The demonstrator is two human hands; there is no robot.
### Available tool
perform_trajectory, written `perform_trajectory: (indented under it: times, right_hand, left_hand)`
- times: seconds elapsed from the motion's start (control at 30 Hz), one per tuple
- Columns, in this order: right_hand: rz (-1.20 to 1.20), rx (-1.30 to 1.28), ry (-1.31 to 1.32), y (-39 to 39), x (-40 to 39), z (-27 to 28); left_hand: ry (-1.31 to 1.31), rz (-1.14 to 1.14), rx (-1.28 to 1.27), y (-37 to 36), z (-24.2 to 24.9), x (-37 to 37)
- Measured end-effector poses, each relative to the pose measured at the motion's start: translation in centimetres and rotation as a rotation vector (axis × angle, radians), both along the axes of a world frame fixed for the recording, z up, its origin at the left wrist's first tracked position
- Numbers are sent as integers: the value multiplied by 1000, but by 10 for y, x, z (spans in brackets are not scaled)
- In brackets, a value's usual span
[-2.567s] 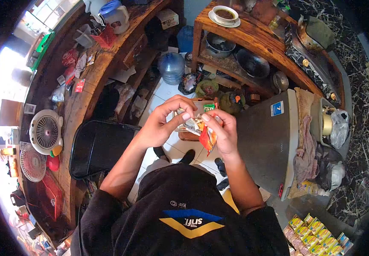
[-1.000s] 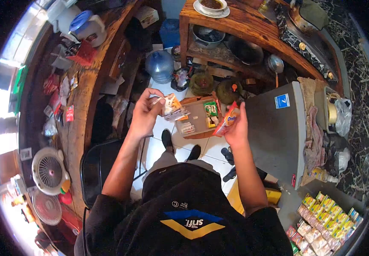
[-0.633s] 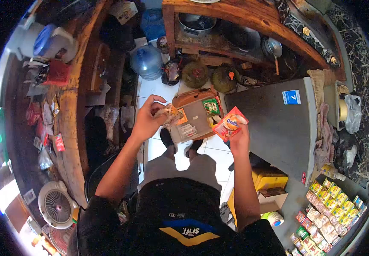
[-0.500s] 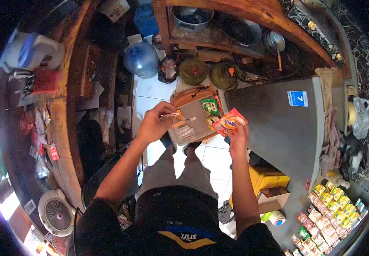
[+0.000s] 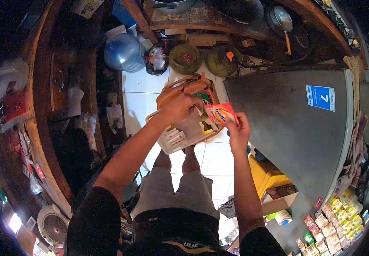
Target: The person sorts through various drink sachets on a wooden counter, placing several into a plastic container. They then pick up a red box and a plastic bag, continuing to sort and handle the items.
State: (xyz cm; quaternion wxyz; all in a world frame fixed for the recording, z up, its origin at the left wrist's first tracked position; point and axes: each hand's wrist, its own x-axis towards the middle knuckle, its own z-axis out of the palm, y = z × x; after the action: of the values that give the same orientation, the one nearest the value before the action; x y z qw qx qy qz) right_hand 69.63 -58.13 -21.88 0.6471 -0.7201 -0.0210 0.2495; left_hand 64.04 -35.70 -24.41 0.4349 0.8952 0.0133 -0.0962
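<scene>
From the head view, looking straight down, the right hand (image 5: 237, 130) pinches an orange sachet (image 5: 221, 114) by its lower edge between thumb and fingers, holding it up just above the floor tiles (image 5: 139, 91). The left hand (image 5: 179, 106) is curled, knuckles up, over the open plastic tray (image 5: 176, 138) just beside the sachet; whether it grips anything I cannot tell, since its fingers point away. A green packet (image 5: 202, 99) shows in the tray just past the left fingers. The tray sits on a brown basket (image 5: 180, 84), close against the grey cabinet top (image 5: 295, 128) to the right of both hands. I'd say the tray looks tilted on its perch, so a push from the left hand could tip it and spill the packets onto the floor.
</scene>
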Motion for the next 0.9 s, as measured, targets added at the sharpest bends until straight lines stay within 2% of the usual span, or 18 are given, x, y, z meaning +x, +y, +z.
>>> perform_trajectory:
  times: [0.07,0.13,0.23,0.3,0.33,0.4,0.43,0.47,0.53,0.6,0.63,0.7,0.73,0.8,0.9]
  right_hand:
    - [5,69,5,-1,4,-10]
    - [88,-177,-92,-1,8,-16]
    - [76,-118,-83,13,7,-14]
    - [126,-201,-109,23,6,-19]
    - [179,-287,-136,27,6,-25]
    - [188,-247,-205,35,3,-43]
    - [220,-330,-250,39,2,-46]
    - [252,-412,-294,43,2,-49]
    - [281,-373,-249,52,3,-44]
    - [373,-530,-258,59,5,-40]
    - [377,-532,-258,61,5,-45]
    - [379,-505,-341,64,5,-55]
    - [381,-507,-343,68,4,-50]
    - [432,-672,-425,73,1,-41]
    - [524,-656,-294,74,5,-43]
  left_hand:
    - [42,-39,58,3,3,9]
    - [82,-85,111,2,-2,10]
    - [-41,-123,226,6,-26,-4]
    - [-244,41,306,4,-41,-19]
    - [-245,38,308,2,-43,-22]
    - [-158,92,217,-2,-45,-27]
    - [-157,91,218,-4,-43,-31]
    - [-250,174,253,-7,-42,-34]
    - [-341,258,288,-17,-33,-40]
    - [-282,635,161,-36,-23,-42]
    - [-279,639,159,-44,-22,-44]
    - [-156,870,15,-59,-20,-48]
    - [-157,872,13,-66,-27,-50]
    - [7,1083,-380,-81,-51,-55]
    - [-84,1087,-523,-89,-71,-55]
